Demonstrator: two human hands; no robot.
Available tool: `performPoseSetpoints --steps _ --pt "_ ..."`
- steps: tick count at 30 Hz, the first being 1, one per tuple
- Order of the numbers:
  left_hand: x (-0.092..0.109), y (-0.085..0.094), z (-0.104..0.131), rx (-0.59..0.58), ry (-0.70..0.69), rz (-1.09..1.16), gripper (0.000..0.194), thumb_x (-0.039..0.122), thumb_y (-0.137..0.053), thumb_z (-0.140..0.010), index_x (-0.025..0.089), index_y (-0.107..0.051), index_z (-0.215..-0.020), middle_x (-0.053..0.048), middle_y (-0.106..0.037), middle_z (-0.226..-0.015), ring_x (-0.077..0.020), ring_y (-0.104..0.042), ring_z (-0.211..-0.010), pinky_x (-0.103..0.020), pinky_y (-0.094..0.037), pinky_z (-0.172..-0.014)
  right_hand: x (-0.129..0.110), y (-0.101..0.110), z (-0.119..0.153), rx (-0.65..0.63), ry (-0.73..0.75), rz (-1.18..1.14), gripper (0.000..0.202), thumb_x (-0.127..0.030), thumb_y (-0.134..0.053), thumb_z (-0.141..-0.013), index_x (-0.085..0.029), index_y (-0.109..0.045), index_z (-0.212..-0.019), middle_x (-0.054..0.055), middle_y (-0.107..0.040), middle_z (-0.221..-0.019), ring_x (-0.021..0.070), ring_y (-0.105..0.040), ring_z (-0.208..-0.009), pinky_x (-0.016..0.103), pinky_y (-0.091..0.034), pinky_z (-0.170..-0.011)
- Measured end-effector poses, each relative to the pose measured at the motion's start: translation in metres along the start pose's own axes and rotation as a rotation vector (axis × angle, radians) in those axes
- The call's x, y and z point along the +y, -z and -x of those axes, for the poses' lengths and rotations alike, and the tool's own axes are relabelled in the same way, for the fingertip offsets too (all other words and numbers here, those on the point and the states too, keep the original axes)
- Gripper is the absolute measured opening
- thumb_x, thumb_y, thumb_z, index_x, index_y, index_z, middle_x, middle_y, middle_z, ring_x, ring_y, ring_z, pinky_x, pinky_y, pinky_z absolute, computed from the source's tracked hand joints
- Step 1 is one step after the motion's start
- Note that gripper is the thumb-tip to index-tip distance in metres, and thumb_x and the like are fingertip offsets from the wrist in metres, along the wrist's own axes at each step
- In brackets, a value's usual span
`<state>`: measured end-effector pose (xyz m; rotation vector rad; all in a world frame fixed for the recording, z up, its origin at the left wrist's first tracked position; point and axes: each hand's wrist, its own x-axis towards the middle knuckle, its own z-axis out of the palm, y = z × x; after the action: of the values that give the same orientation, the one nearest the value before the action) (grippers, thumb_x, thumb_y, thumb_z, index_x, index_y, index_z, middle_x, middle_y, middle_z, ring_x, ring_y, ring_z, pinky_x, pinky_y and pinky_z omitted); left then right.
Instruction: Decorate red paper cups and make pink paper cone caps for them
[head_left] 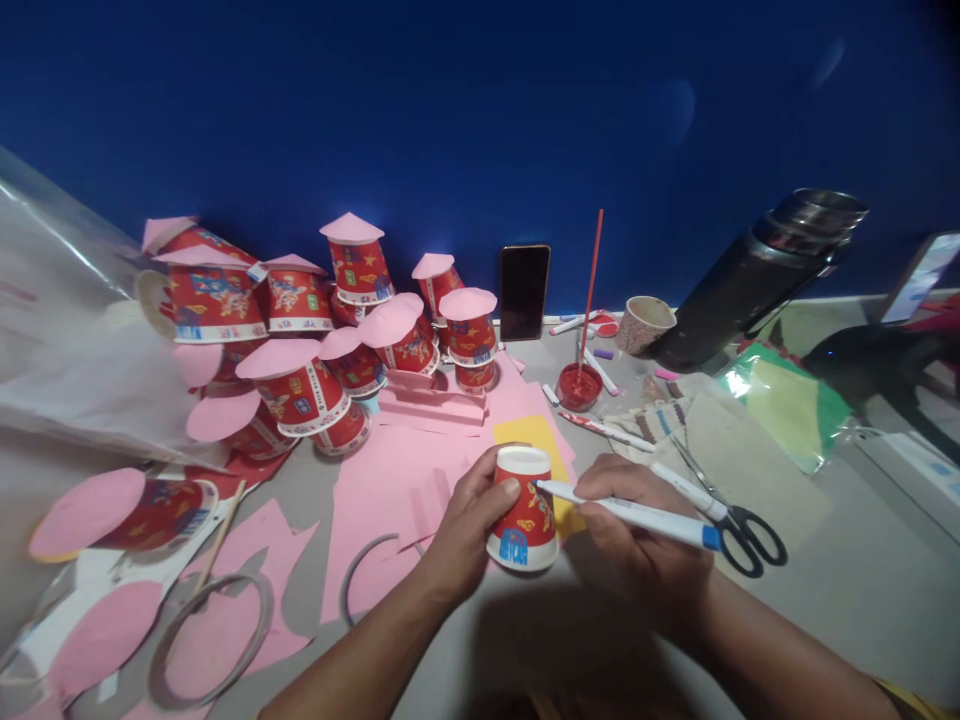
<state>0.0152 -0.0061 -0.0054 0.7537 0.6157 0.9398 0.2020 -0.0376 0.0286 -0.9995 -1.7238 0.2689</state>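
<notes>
A red paper cup (519, 525) stands upside down in front of me, with a white base on top and blue marks near its lower rim. My left hand (474, 520) is closed round its left side, thumb on the front. In my right hand (637, 530) I grip a white marker pen (637, 515) with a blue end. Its tip is at the upper right of the cup's printed side; whether it touches I cannot tell. Pink paper sheets (367, 500) and a yellow sheet (529, 432) lie behind and left of the cup.
Several red cups with pink cone tops (289, 385) are stacked at back left. A phone (524, 292) leans on the blue wall. Right of it are a small red bowl with a stick (580, 388), a tilted black flask (750, 280) and scissors (750, 540). Grey rings (262, 610) lie front left.
</notes>
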Motion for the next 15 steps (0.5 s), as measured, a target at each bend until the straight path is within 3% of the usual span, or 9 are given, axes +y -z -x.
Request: performPoseSetpoints --steps 15 --pt "-0.0001 0.0011 -0.0006 -0.012 0.001 -0.028 0.044 0.044 -0.082 -0.085 0.02 -0.073 -0.121 -0.009 -0.076 -0.115 -0.0266 -0.072 -0.104 -0.035 -0.053 -0.092 -0.004 0.0009 -0.0035 0.015 0.008 0.003 0.009 -0.014 -0.062 -0.095 -0.022 -0.066 -0.097 0.001 -0.071 -0.077 0.0165 -0.069 -0.067 0.027 -0.055 -0.063"
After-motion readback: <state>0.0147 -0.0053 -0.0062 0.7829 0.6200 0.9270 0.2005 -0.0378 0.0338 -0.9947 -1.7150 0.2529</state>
